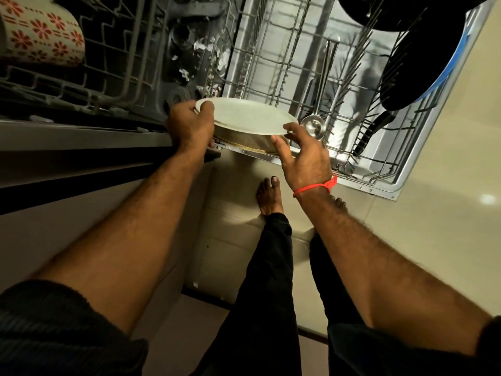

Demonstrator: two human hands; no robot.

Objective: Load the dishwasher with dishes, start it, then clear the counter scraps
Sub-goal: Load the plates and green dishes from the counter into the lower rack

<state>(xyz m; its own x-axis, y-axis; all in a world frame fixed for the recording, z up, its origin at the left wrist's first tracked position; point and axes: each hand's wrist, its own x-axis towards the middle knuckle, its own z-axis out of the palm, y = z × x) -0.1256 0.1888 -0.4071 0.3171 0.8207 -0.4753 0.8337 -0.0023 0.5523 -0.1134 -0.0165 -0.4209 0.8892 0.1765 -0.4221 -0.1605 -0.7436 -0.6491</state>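
Note:
A round white plate [248, 116] hangs level over the near left corner of the pulled-out lower dishwasher rack [292, 63]. My left hand [189, 126] grips its left rim, thumb on top. My right hand [303, 156] pinches its right rim between thumb and fingers; a red thread circles that wrist. A dark pan-like rim with crumbs shows just under the plate. A steel ladle [314, 126] lies in the rack right beside the plate.
Black pans [412, 58] stand in the rack's far right, one blue-edged. A red-flowered mug [40, 33] sits in the upper rack at top left. The open dishwasher door [379, 185] juts over the floor. My bare feet [268, 196] stand close below it.

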